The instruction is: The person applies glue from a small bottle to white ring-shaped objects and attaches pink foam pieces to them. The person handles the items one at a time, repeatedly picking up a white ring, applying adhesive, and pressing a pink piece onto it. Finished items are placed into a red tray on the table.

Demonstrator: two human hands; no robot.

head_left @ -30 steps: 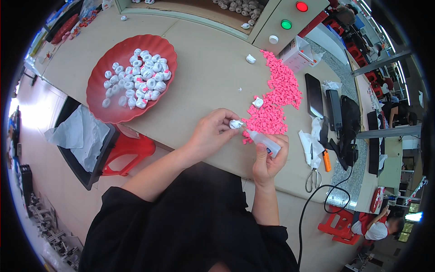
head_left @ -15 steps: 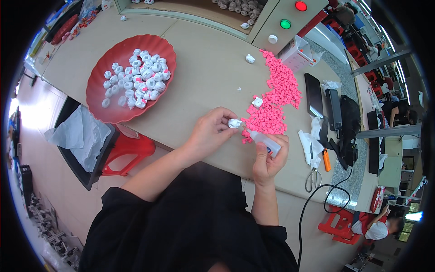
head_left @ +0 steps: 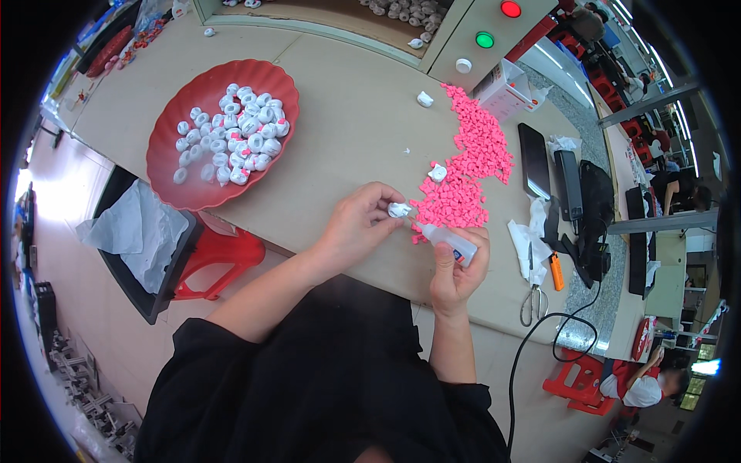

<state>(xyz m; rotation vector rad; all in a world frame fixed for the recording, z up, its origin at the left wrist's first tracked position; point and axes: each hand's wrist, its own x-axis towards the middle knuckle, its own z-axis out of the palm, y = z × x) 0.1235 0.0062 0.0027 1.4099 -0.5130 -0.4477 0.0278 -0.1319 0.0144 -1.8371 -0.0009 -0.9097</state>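
Note:
My left hand (head_left: 359, 224) pinches a small white moulded piece (head_left: 399, 210) between thumb and fingers, over the front of the table. In my right hand (head_left: 457, 278) is a small translucent squeeze bottle (head_left: 451, 242), tilted so that its thin nozzle points at the white piece. Whether the tip touches the piece is too small to tell. Just beyond both hands spreads a heap of small pink pieces (head_left: 455, 202), with another white piece (head_left: 438, 173) lying on its left edge. A further white piece (head_left: 424, 99) lies farther back.
A red scalloped bowl (head_left: 174, 92) at the left holds many white pieces, some with pink bits. At the right lie a black phone (head_left: 534, 162), scissors (head_left: 533, 307), an orange-handled cutter (head_left: 556, 272) and a cable (head_left: 512, 386). Behind stands a cabinet with lit buttons (head_left: 484, 40).
Almost nothing differs. Both hands keep the same hold on the white piece and the bottle, with only a very slight shift of the right hand.

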